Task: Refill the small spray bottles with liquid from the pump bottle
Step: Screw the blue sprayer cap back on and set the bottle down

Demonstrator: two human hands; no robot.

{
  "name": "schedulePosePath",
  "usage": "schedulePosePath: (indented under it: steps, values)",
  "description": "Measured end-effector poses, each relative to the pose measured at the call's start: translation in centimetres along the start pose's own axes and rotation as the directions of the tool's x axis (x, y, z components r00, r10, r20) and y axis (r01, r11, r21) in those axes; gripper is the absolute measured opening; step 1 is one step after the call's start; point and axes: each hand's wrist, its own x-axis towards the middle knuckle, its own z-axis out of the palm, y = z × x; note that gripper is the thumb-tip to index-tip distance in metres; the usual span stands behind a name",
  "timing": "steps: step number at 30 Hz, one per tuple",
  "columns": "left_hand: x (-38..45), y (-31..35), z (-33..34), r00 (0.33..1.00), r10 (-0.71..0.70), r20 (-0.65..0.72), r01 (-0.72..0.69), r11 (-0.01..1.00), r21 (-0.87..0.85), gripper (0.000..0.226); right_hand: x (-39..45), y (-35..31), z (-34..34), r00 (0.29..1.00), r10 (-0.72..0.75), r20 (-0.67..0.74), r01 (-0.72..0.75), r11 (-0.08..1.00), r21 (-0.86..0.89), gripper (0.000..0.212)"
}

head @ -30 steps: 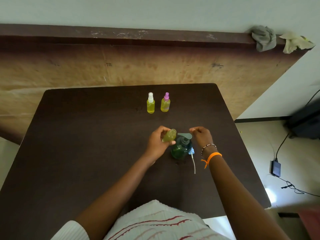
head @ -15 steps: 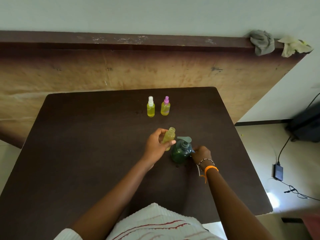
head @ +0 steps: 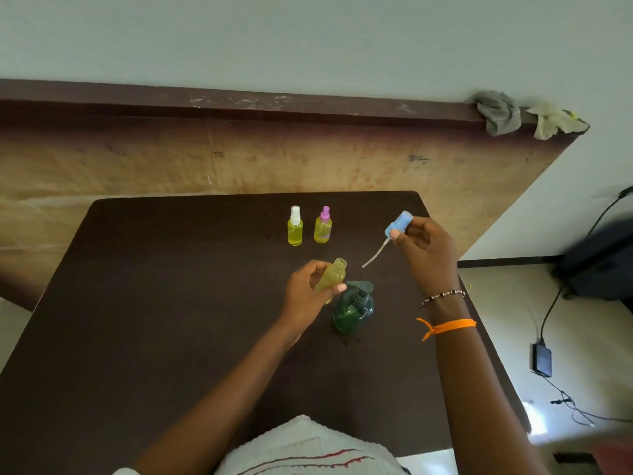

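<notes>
Left hand [head: 308, 294] grips uncapped spray bottle [head: 333, 276], tilted beside pump bottle [head: 353, 310] at table [head: 171, 303] centre; right hand [head: 426, 250] pinches blue sprayer cap [head: 398, 223], lifted for refitting.

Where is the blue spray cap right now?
In the head view, the blue spray cap is pinched in the right hand, raised over the table's far right part, right of the pink-capped bottle, its tube pointing toward the open bottle.
</notes>
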Motion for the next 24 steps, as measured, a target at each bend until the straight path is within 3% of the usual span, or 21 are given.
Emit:
schedulePosePath:
  steps: [4,13,24]
  values:
    - [-0.3,0.4,-0.2,1.0,0.01,-0.019,-0.011,1.0,-0.019,0.026,-0.9,-2.4,0.6,0.995,-0.087,0.042,0.081,0.989,0.123,0.02]
    - [-1.0,1.6,-0.8,0.999,0.032,-0.016,-0.032,0.999,-0.03,0.026,-1.9,-2.8,2.2,0.986,-0.128,0.107,0.108,0.979,0.174,0.022]
    - [-0.8,3.4,-1.0,0.99,0.138,-0.009,-0.138,0.986,-0.096,0.03,-2.6,-1.8,3.1,0.907,-0.146,0.394,0.092,0.984,0.153,0.033]
